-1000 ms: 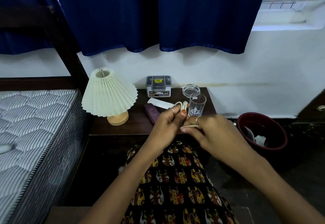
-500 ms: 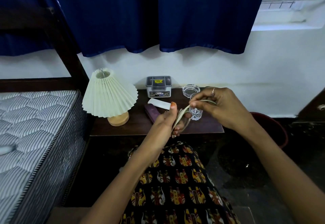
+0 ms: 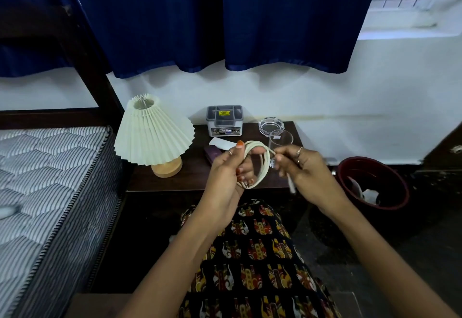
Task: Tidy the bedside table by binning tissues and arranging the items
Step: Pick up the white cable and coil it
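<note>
Above the front edge of the dark bedside table (image 3: 192, 180), my left hand (image 3: 225, 170) holds a coiled white cable (image 3: 263, 160) looped around its fingers. My right hand (image 3: 302, 167) pinches the cable's free end just right of the coil, and a plug tip pokes out below that hand. On the table stand a pleated cream lamp (image 3: 152, 135), a grey box (image 3: 224, 120), a glass ashtray (image 3: 271, 125) and a clear drinking glass (image 3: 281, 139). A white flat item (image 3: 221, 142) lies on a purple case (image 3: 211, 154), partly hidden by my left hand.
A dark red bin (image 3: 372, 182) with white tissues inside stands on the floor right of the table. A striped mattress (image 3: 50, 182) lies on the left. Blue curtains (image 3: 225, 17) hang over the white wall. My patterned lap (image 3: 250, 262) fills the foreground.
My right hand swung up over the glass, then came down toward the left hand, winding more cable. The coil on my left hand has grown into a fuller loop.
</note>
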Demonstrator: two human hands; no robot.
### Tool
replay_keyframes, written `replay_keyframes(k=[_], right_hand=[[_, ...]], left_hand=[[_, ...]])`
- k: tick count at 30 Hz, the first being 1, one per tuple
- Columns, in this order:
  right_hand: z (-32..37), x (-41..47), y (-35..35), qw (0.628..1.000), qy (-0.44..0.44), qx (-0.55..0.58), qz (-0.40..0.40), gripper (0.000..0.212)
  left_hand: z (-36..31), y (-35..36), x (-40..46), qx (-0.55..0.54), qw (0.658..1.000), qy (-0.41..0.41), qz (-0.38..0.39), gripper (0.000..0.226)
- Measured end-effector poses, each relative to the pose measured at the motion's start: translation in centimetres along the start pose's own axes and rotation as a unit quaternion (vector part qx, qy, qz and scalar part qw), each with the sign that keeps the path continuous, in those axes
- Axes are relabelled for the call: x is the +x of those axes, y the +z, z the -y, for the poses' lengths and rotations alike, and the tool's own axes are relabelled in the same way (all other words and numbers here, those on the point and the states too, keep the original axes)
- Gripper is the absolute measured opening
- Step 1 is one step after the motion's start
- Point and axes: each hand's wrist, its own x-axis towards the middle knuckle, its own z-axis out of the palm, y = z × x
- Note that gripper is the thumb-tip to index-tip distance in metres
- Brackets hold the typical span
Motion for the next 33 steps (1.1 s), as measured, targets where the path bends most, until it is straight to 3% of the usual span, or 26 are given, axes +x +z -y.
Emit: replay_keyframes(k=[6, 11, 15, 22, 27, 30, 33], right_hand=[[-0.6, -0.9, 1.5, 0.997, 0.062, 0.043, -0.014, 0.022], [-0.5, -1.1, 2.0, 0.985, 0.144, 0.094, -0.026, 0.019], [-0.1, -1.4, 2.3, 0.957, 0.206, 0.205, 0.012, 0.017], [1.3, -1.8, 1.7, 0.888, 0.271, 0.369, 0.039, 0.026], [1.2, -2.1, 2.8, 0.911, 0.256, 0.319, 0.048, 0.019], [0.9, -2.3, 3.7, 0.931, 0.225, 0.288, 0.01, 0.019], [0.8, -2.5, 4.5, 0.937, 0.194, 0.288, -0.033, 0.02]], left_hand=[[0.4, 0.3, 0.3, -0.13, 0.99, -0.045, -0.026, 0.039], [0.7, 0.2, 0.3, -0.164, 0.983, -0.075, -0.017, 0.038], [1.0, 0.2, 0.3, -0.164, 0.983, -0.08, -0.012, 0.037], [0.9, -0.7, 0.4, -0.013, 0.993, -0.084, -0.077, 0.039], [1.1, -0.5, 0.4, 0.084, 0.988, -0.072, -0.105, 0.038], [1.4, -0.1, 0.4, 0.111, 0.985, -0.066, -0.118, 0.037], [1.7, -0.2, 0.7, 0.204, 0.966, -0.031, -0.154, 0.036]])
